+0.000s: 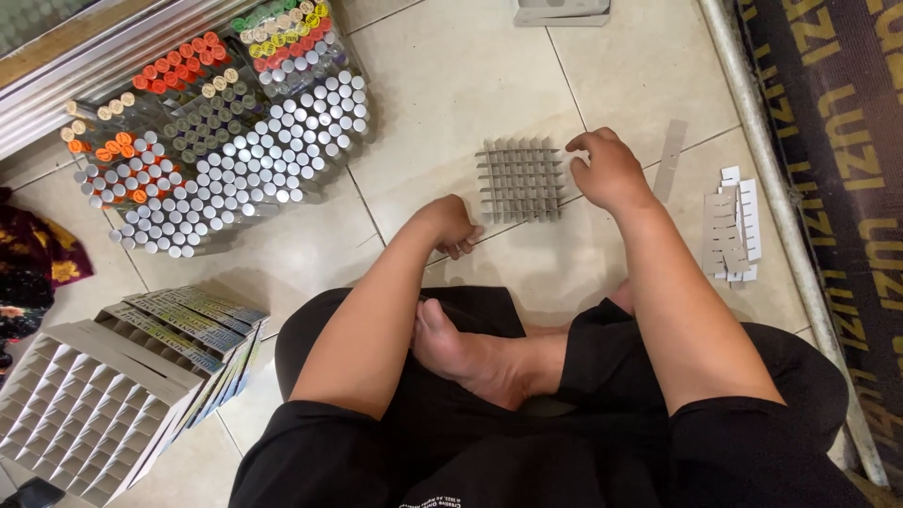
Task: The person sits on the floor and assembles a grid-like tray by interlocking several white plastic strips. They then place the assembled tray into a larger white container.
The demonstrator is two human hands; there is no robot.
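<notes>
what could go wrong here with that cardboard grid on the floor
The cardboard divider grid stands loose on the tile floor; a push from the right hand at its edge could skew or unslot it. The left hand is beside it, not steadying it. The slotted strips lie near the right arm and could scatter.

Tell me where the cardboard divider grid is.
The cardboard divider grid lies on the tiled floor, centre of the head view, between the left hand and right hand.
</notes>
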